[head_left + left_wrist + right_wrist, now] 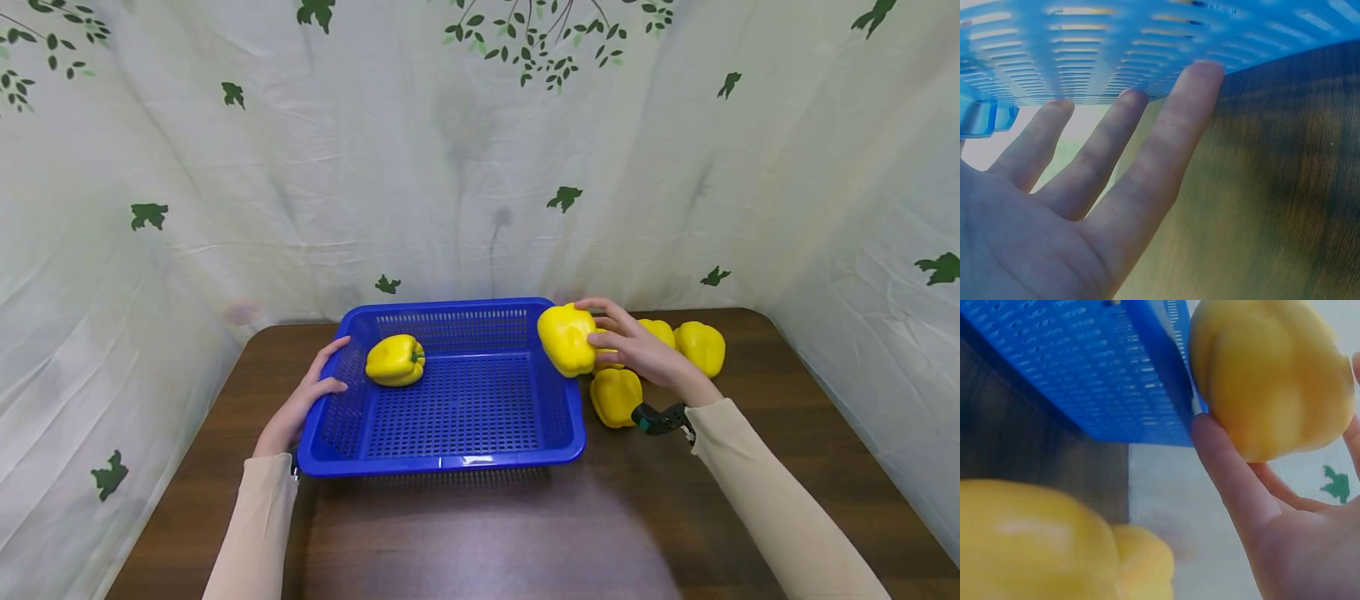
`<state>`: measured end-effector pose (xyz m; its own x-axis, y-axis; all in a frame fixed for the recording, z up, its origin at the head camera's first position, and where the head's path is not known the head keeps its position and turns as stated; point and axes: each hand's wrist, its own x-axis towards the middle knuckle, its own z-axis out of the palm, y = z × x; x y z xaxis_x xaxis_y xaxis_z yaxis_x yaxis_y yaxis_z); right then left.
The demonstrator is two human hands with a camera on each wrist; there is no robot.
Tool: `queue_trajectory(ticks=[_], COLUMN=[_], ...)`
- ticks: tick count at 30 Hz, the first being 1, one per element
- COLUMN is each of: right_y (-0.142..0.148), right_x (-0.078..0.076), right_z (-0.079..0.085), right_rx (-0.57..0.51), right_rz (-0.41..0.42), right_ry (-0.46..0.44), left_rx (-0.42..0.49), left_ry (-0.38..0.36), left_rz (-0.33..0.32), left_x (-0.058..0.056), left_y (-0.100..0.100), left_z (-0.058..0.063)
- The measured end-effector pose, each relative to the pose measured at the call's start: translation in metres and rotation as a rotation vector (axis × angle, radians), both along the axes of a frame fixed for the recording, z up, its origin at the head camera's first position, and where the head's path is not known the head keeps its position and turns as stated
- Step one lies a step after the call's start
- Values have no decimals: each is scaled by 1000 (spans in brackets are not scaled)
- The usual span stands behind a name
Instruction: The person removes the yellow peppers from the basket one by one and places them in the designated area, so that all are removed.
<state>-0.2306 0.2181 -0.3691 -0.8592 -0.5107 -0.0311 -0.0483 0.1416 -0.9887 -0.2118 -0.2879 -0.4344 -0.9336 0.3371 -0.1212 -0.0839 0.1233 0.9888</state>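
A yellow bell pepper [566,340] is held in the fingers of my right hand [636,343], over the right rim of the blue plastic basket [442,463]. The right wrist view shows this pepper [1272,381] close beside the basket wall [1085,369]. At the basket's left side, my left hand [303,400] grips the rim, two digits lying over it. Seen from the left wrist, three fingers [1160,150] of that hand extend along the outside of the slotted wall. Another yellow bell pepper [394,361] lies inside the basket, towards its left end.
Several more yellow bell peppers [617,398] are on the brown wooden table [450,542] right of the basket, some partly hidden behind my right hand. A pale cloth [420,167] with printed green leaves hangs behind the table and along both sides.
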Motion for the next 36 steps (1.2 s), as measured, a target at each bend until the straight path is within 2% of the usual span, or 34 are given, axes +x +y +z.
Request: queue_trajectory(ticks=[12,23,36], right_y=[21,44,72], right_x=[8,17,29], right_z=[-6,-14,-23], right_rx=[3,5,19], right_rz=[-43,-70,-149], right_ry=[33,20,24], left_rx=[-2,-5,-2], left_ry=[5,7,6], left_rz=[-6,-4,-6], left_x=[0,1,1], left_y=[0,0,-1], left_z=[0,0,-1])
